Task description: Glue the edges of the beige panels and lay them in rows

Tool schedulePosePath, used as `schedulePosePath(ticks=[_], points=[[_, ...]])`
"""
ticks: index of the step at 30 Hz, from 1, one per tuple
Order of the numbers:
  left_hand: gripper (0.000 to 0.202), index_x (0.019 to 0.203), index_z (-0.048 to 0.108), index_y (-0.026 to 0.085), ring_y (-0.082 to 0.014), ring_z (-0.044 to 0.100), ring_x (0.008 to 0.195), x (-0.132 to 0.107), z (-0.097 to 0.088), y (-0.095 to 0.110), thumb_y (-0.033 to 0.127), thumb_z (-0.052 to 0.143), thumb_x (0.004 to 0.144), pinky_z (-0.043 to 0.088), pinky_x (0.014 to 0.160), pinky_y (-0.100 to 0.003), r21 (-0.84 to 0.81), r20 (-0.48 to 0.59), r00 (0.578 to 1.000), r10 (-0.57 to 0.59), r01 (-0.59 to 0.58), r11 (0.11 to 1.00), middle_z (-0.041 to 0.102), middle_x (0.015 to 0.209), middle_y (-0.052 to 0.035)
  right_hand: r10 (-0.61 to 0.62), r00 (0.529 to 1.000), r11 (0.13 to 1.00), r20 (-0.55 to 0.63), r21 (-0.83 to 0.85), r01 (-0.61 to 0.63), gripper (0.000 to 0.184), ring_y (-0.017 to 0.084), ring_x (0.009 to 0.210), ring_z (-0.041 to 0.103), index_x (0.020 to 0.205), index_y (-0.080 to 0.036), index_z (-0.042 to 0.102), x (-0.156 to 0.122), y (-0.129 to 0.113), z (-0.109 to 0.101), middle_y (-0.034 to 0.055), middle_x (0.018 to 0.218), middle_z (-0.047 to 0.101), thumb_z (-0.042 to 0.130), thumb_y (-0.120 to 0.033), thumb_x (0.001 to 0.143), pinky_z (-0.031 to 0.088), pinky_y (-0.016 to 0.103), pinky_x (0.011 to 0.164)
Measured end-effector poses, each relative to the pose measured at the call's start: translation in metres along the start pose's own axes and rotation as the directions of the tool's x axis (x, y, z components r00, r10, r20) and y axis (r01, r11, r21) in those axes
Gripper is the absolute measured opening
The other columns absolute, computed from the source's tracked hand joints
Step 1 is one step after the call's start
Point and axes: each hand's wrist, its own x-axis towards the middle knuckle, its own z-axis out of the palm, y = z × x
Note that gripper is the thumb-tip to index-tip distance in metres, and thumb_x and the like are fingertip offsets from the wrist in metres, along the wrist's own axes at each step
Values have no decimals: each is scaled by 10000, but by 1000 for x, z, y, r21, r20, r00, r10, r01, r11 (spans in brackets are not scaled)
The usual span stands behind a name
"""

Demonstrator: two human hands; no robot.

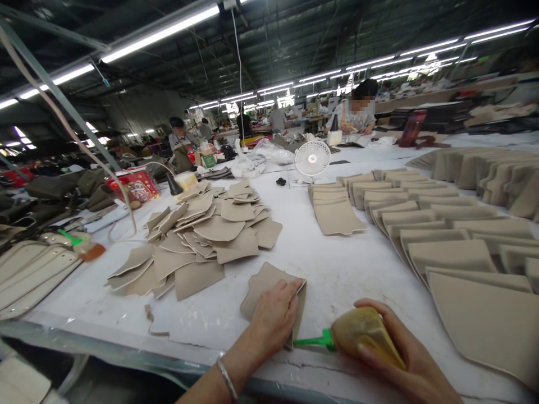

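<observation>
My left hand (275, 314) grips a beige sheet piece (264, 280) near the front of the table, with fingers over its folded-up right edge. My right hand (404, 350) is wrapped round a squeeze bottle (364, 334) of yellowish-brown liquid with a green nozzle. The nozzle tip points left and meets or nearly meets the piece's lower right edge, just below my left hand; I cannot tell if they touch. Beyond my left hand lies a loose heap of similar beige pieces (219, 224). To the right, folded beige pieces (455, 258) stand in overlapping rows.
A white fan (312, 159) stands at the table's (295, 219) far side. At left are a second green-tipped bottle (86, 248), off-white panels (37, 275) and a red box (141, 185). A hanging hose (107, 163) crosses the left side. A co-worker (356, 112) is across the table.
</observation>
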Motion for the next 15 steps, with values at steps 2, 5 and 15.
schedulePosePath(ticks=[2,5,15], points=[[449,1347,550,206,-231,605,1057,0,0,0,220,337,953,457,986,-341,2,2,1000,0,0,1000,638,1139,-75,-14,1000,1000,-22,-21,13,562,237,923,592,1171,-279,502,4,0,-1,-13,1011,623,662,-608,744,426,307,847],[445,1337,561,214,-236,615,1022,1,-1,1,221,330,956,472,954,-349,2,5,1000,3,-3,1000,642,1104,-73,-55,992,995,-115,-83,45,568,239,940,580,1178,-288,499,16,-2,-6,-12,1044,598,667,-613,744,408,320,867],[449,1318,580,214,-242,623,996,6,-3,2,215,333,943,487,923,-371,4,19,1000,19,-19,1000,656,1077,-67,-50,997,997,-50,-60,47,560,242,904,603,1190,-290,496,23,0,-7,-15,1004,627,647,-615,759,437,316,820]])
